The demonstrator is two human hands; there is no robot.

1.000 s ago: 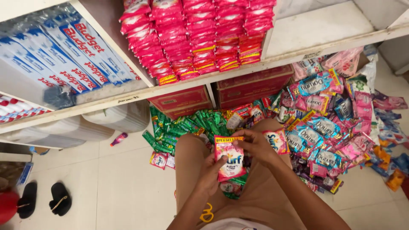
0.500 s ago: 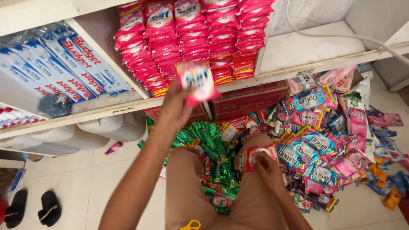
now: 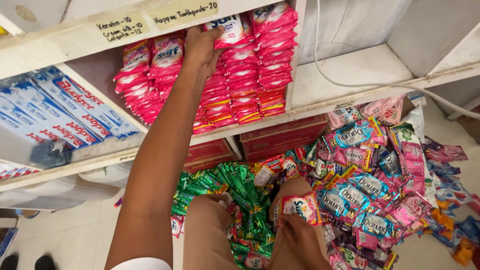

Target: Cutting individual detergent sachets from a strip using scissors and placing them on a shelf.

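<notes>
My left hand is raised to the shelf and grips a pink-and-white sachet, pressing it onto the top of the middle stack of pink sachets. More pink sachet stacks fill the same shelf compartment to the left. My right hand rests low over my right knee and holds another pink sachet by its lower edge. A heap of green sachets lies on the floor between and ahead of my knees.
A large pile of blue, pink and purple sachets covers the floor at right. Blue-and-white toothpaste boxes fill the left compartment. Red cartons sit under the shelf. A white cable crosses the bare right shelf.
My left hand rose from my lap to the shelf with a sachet and now sets it on the stack. My right hand picked up another pink sachet at my knee.
</notes>
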